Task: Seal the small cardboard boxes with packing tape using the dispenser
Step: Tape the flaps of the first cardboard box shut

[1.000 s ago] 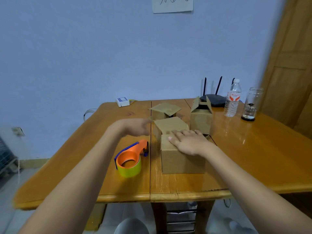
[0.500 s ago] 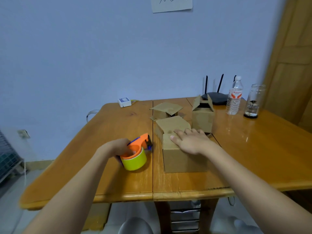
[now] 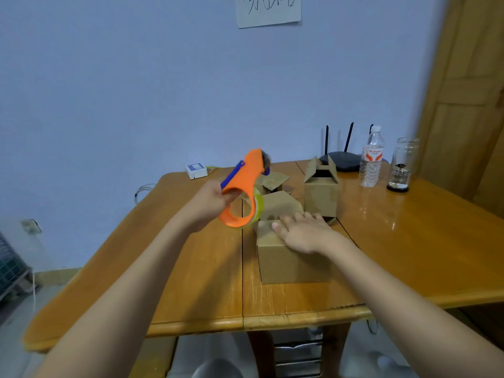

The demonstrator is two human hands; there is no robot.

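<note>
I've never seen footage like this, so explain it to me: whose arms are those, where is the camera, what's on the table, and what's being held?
The camera sits on a person's head, looking forward and down, so the two bare arms are that person's own. The left hand grips an orange tape dispenser, lifted above the wooden table. The right hand rests flat on the nearest cardboard box. Behind it stand more small boxes, one open box with flaps up. Farther back are a router, a water bottle and a glass jar.
</note>
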